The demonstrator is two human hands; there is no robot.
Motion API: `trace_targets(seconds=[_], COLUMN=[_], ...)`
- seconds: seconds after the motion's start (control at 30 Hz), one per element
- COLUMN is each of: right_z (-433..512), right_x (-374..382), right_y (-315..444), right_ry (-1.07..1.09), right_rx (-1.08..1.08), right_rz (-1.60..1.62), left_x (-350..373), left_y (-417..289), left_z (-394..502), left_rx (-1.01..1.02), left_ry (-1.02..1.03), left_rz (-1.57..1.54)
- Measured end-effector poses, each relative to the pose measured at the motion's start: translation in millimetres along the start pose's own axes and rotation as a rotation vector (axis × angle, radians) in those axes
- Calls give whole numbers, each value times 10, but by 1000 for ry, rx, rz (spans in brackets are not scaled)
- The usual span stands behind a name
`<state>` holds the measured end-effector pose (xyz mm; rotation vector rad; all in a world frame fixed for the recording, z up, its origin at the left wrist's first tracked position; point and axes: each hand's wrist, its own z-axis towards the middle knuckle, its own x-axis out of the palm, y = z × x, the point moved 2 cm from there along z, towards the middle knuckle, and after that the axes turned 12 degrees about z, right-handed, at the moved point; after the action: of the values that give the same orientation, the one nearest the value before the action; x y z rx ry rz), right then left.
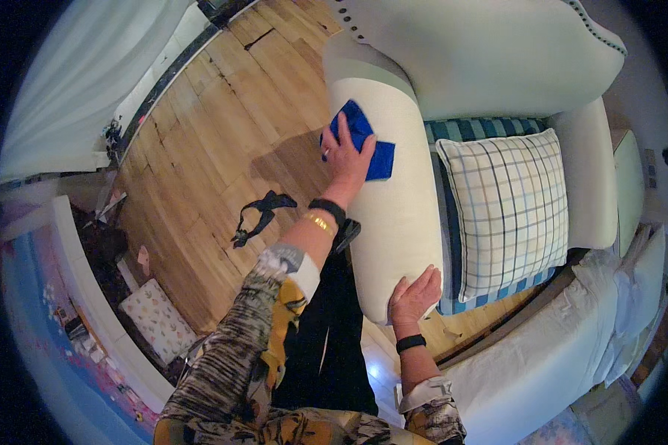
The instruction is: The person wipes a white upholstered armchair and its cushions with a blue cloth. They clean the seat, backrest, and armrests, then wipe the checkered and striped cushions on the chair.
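Observation:
A blue cloth [379,161] lies on the padded arm [392,222] of a cream upholstered armchair. My left hand [349,161] rests on the cloth with its fingers spread, pressing it against the arm's outer side and top; whether the fingers pinch any of it is hard to see. Lower down, my right hand [417,297] lies on the rounded front end of the same arm and holds nothing. To the right, a checked cushion [506,214] leans on the seat, over a blue striped seat pad [481,128].
A black strap [264,214] lies on the wooden floor [200,144] left of the chair. A bed with pale bedding [540,361] stands close at lower right. At left are a patterned stool seat [160,321], a white-edged table [97,278] and a white curtain [83,83].

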<state>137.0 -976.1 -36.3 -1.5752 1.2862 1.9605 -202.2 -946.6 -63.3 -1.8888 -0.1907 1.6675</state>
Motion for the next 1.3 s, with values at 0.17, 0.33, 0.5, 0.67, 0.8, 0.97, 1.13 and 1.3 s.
trace_targets(seconds=[0.17,0.33,0.5,0.67,0.8,0.97,1.13,1.3], right_z=[21,41,13,5,82,-187,-448,-145], right_x=[-19,-15,48,-14,-340,-1088,-524,-410], right_y=[0,-9,-85,-68,-133,-1,157,18], right_ry=[14,34,-35,-75,-154,-268,-23,-114], right_rx=[20,66,23,77,359,66,89,-10], right_rz=[33,38,-5,134,784,833,395,406], left_x=[64,-23,-198,-304,-612,-967,-863,-878], left_y=[287,461,466,516,237,-59,-332,-538], left_z=[-1048,-2401,-2981,-3259,-3229,-3225,-3093,-2643], left_rx=[-95,-157,-170,-129,-182,223,359,512], left_ry=[150,330,486,559,702,694,735,646], left_rz=[-18,-107,-66,-10,-22,-151,-186,-38])
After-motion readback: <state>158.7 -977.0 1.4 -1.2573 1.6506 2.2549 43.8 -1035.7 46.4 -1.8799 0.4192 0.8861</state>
